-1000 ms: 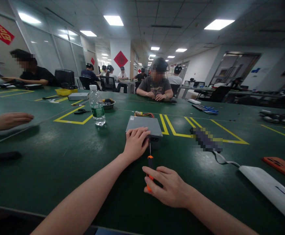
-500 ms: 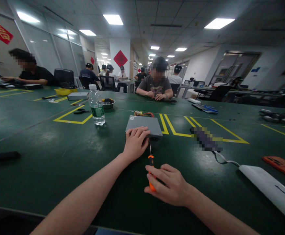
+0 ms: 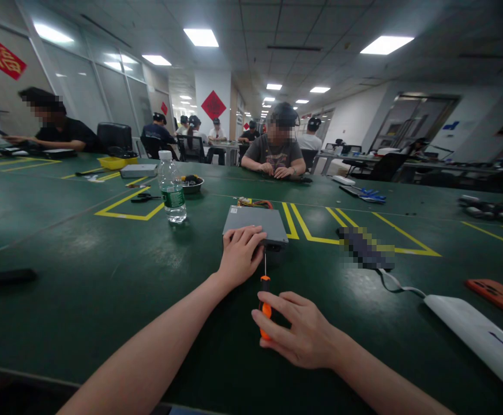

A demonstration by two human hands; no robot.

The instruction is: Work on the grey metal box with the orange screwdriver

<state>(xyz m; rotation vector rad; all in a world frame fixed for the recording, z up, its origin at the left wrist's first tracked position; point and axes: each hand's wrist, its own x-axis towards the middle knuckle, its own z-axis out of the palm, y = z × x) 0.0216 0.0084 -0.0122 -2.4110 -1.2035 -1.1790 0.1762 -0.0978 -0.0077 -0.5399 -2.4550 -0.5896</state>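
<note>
A grey metal box (image 3: 255,222) with colored wires at its far side lies on the green table (image 3: 169,334). My left hand (image 3: 241,256) rests on the box's near left part, its fingers bent over the top and front edge. In front of the box, my right hand (image 3: 297,328) has its fingers around the orange and black handle of a screwdriver (image 3: 266,311). The screwdriver's thin shaft points away from me, and its tip reaches the front face of the box below the socket; the exact contact point is too small to make out.
A water bottle (image 3: 173,193) stands left of the box, near a metal bowl (image 3: 192,184) and black scissors (image 3: 145,197). To the right lie a white power strip (image 3: 472,328), an orange phone (image 3: 500,297) and a blurred dark item (image 3: 364,248). A person (image 3: 275,150) sits opposite.
The fingers of my right hand have shifted slightly around the screwdriver handle, which now looks turned and more upright. My left hand stays on the box.
</note>
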